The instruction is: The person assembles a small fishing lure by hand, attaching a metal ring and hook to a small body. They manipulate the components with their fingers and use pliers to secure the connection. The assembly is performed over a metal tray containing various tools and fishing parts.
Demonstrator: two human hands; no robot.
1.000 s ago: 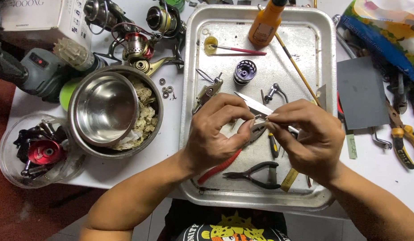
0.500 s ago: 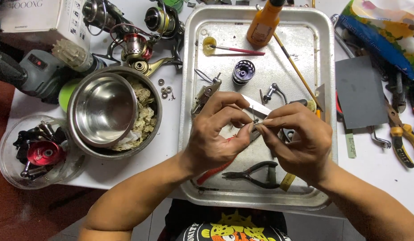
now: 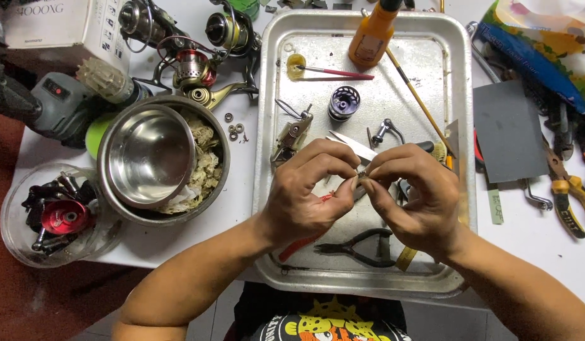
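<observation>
Since a moment ago the two hands are drawing closer together and lifting slightly toward the middle of the metal tray (image 3: 460,76). The left hand (image 3: 305,199) and right hand (image 3: 409,199) are both pinching a tiny metal part (image 3: 362,174), fingers clamped on it from either side. It is hovering over the tray's centre, above the black pliers (image 3: 359,247). That part looks very small; if either pinch is loosening, it is likely dropping among the clutter or bouncing off the worktop (image 3: 532,227).
</observation>
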